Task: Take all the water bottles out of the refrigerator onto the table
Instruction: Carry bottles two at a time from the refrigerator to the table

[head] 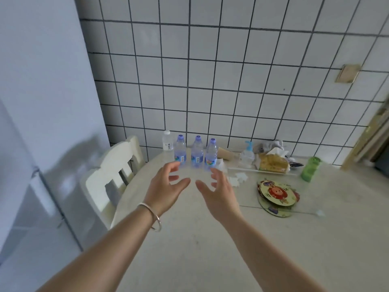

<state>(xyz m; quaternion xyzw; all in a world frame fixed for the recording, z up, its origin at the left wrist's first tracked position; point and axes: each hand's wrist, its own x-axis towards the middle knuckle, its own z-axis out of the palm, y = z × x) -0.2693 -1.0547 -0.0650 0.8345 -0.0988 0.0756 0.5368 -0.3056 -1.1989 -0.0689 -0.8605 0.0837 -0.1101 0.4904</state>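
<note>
Head view: 3 bottles [197, 153] with purple caps stand upright in a row at frame centre, on the desk [210, 249] near the tiled wall. A 4th, clear bottle [167, 141] with a white cap stands just left and behind them. The left hand [166, 186] and right hand [219, 191] hover just below the row, palms facing each other, fingers [175, 177] spread and loosely bent, holding nothing. A bangle [152, 217] circles the left wrist. The fridge [31, 186] fills the left of the frame, a white chair [113, 175] beside it. At right lie round coasters [276, 196], a green jar [311, 168] and a pump bottle [248, 154].
</note>
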